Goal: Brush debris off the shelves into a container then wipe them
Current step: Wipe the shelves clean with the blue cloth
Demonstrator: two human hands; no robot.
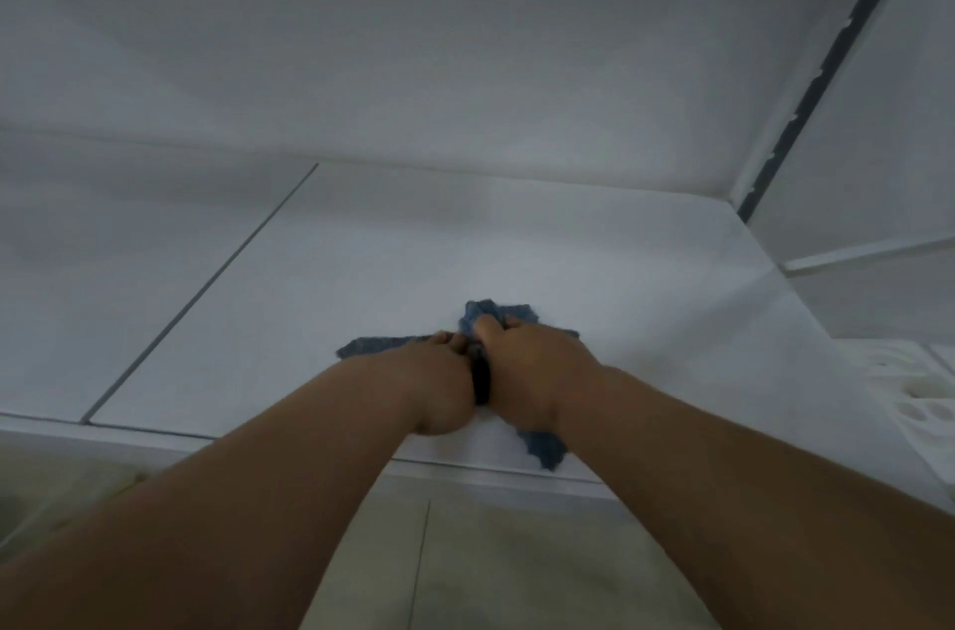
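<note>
Together, hands point(486, 371) bunch crumpled blue cloth point(496, 314).

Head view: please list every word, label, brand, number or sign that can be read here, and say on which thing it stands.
None: no readable text anywhere.
The white shelf, the blue cloth under the left hand and right hand, and the white tray at the right edge carry no print.
</note>
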